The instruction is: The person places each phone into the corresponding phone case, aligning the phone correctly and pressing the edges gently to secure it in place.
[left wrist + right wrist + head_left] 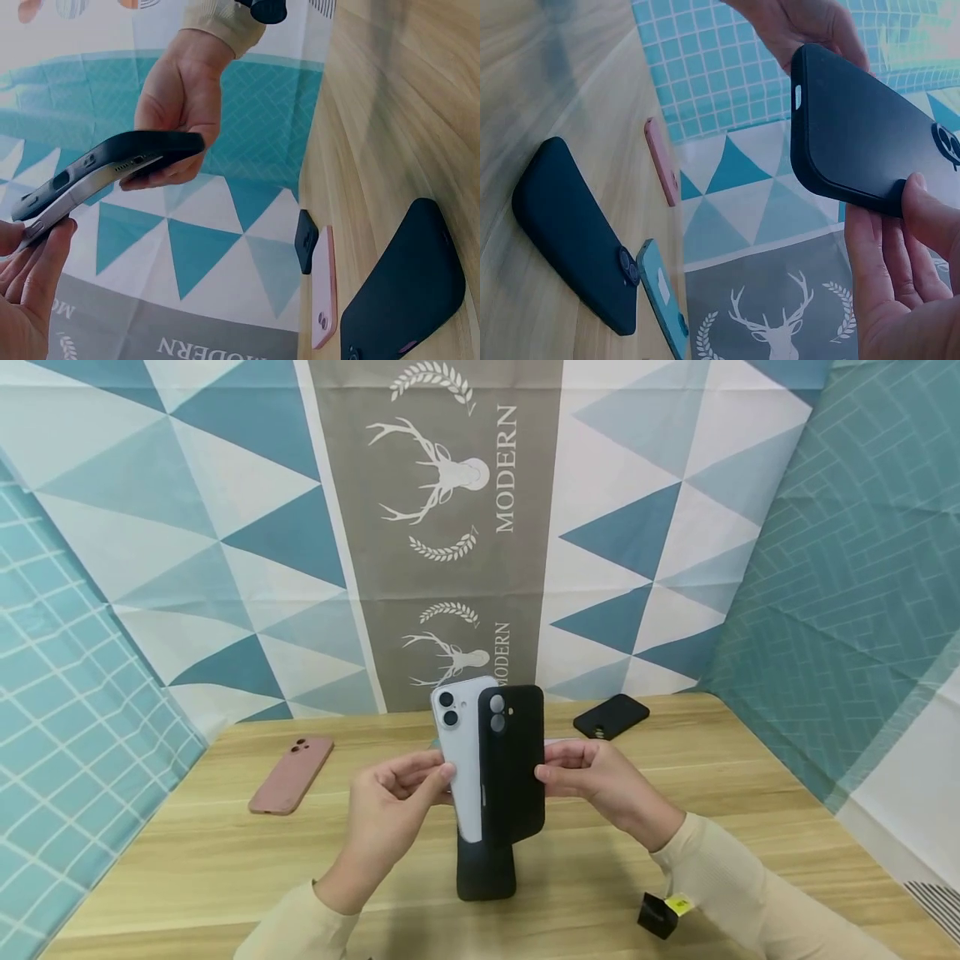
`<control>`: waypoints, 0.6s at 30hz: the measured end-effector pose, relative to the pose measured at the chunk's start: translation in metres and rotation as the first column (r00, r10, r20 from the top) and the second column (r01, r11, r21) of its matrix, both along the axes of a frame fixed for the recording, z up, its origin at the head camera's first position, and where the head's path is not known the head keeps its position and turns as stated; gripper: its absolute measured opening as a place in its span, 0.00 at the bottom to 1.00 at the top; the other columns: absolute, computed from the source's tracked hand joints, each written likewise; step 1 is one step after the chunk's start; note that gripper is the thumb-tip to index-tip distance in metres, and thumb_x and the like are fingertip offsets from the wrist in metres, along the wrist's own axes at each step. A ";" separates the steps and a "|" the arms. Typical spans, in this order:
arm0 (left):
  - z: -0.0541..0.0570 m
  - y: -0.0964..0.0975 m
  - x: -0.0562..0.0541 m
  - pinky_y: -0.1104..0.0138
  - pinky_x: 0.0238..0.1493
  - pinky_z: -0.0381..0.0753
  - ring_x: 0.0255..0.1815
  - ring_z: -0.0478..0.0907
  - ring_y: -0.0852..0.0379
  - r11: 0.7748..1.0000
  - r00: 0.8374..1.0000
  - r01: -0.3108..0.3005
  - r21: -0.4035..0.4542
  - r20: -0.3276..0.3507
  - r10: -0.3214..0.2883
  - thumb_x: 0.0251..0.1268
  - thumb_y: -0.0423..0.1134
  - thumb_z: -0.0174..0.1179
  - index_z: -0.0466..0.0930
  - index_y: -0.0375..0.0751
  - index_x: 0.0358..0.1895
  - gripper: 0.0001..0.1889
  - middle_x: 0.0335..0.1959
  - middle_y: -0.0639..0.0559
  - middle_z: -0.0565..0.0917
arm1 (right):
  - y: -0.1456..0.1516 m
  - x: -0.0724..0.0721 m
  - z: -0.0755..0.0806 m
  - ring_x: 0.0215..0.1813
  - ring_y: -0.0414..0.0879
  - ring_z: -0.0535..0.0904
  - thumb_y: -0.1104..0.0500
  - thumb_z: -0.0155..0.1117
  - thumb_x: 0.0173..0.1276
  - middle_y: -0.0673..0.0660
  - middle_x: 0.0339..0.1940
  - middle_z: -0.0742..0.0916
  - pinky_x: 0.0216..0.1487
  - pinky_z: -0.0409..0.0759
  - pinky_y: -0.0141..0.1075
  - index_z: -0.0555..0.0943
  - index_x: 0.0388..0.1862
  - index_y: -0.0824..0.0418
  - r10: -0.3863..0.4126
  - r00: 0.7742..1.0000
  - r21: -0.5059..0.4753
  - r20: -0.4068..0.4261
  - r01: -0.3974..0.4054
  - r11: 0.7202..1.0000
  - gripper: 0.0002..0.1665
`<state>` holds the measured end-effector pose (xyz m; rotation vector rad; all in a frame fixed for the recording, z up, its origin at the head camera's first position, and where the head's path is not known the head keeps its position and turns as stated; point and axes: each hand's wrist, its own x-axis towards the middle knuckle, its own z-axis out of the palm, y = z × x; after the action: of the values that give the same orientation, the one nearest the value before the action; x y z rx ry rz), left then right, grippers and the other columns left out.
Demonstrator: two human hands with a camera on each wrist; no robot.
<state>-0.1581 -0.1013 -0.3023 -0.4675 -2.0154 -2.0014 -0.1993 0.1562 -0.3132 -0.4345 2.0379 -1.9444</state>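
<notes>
My left hand (386,814) pinches a white phone (460,760) by its left edge, thumb on the back, with its two camera lenses facing me. A black phone case (517,768) is gripped at its right edge by my right hand (603,781). Both are raised above the table, and the case overlaps the phone's right side in the head view. In the left wrist view the phone (82,187) lies along the open side of the case (131,142), tilted at a slight angle to it. Through the case's camera opening, two lens-like circles show in the head view.
Below my hands, another black case (486,872) lies on the wooden table (600,868). A pink phone or case (291,777) lies left, a black one (611,716) back right. The right wrist view shows a teal one (662,289). A small black block (658,917) sits near my right sleeve.
</notes>
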 end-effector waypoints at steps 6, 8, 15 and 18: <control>0.000 0.004 0.002 0.65 0.33 0.87 0.24 0.86 0.62 1.000 0.999 0.000 0.003 0.053 0.000 0.59 0.26 0.63 0.80 0.17 0.42 0.12 0.26 0.63 0.88 | -0.004 0.003 0.002 0.39 0.39 0.86 0.54 0.70 0.61 0.42 0.36 0.88 0.55 0.83 0.35 0.85 0.43 0.53 -0.019 1.000 -0.033 0.024 0.020 0.999 0.11; -0.001 0.005 0.003 0.65 0.33 0.87 0.24 0.86 0.62 1.000 0.998 0.001 0.002 0.066 -0.001 0.58 0.26 0.64 0.81 0.18 0.42 0.12 0.27 0.58 0.89 | -0.006 0.004 0.002 0.40 0.39 0.86 0.54 0.70 0.61 0.43 0.38 0.87 0.54 0.83 0.35 0.85 0.45 0.56 -0.030 0.999 -0.038 0.022 0.031 0.999 0.13; -0.002 0.009 0.004 0.65 0.33 0.87 0.24 0.86 0.62 0.999 0.997 0.032 -0.035 0.071 -0.030 0.58 0.27 0.64 0.81 0.19 0.41 0.11 0.34 0.29 0.86 | -0.011 0.008 0.000 0.44 0.39 0.85 0.55 0.70 0.61 0.44 0.45 0.86 0.54 0.83 0.37 0.84 0.50 0.62 -0.045 0.999 -0.030 0.007 0.045 0.999 0.19; -0.002 0.010 0.005 0.64 0.34 0.87 0.24 0.86 0.62 0.999 0.995 0.030 -0.037 0.094 -0.026 0.59 0.26 0.63 0.81 0.19 0.41 0.11 0.36 0.27 0.85 | -0.013 0.010 0.001 0.44 0.40 0.85 0.55 0.70 0.61 0.44 0.42 0.87 0.53 0.84 0.37 0.84 0.50 0.62 -0.039 0.999 -0.032 -0.013 0.038 0.999 0.20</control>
<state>-0.1528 -0.0915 -0.3043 -0.4199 -2.1167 -2.0404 -0.1894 0.1434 -0.3123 -0.4200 2.0411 -2.0039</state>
